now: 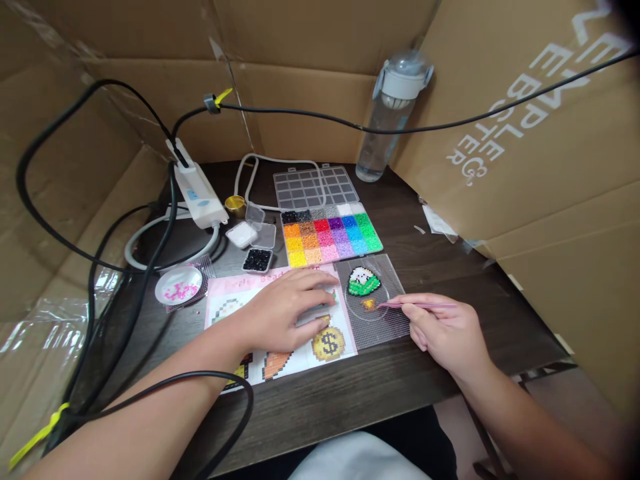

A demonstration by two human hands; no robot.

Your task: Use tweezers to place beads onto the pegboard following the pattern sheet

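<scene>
My right hand (445, 331) pinches pink tweezers (430, 305), their tips pointing left at a small cluster of yellow and orange beads (369, 304). These beads lie within a clear round dish outline on the transparent pegboard (385, 333). Just above them on the board is a green, white and black bead figure (363, 282). Flat on the printed pattern sheet (307, 370) rests my left hand (287, 307), fingers spread and holding nothing. It hides part of the sheet; a coin bag with a dollar sign (329, 342) shows beside its fingertips.
Behind the sheet lies a compartment box (330, 233) of coloured beads, its lid (316, 189) open. Small boxes of black beads (257, 261) and white beads (242, 235), a dish of pink beads (179, 285), a power strip (197, 190), black cables (173, 200) and a water bottle (390, 120) stand around.
</scene>
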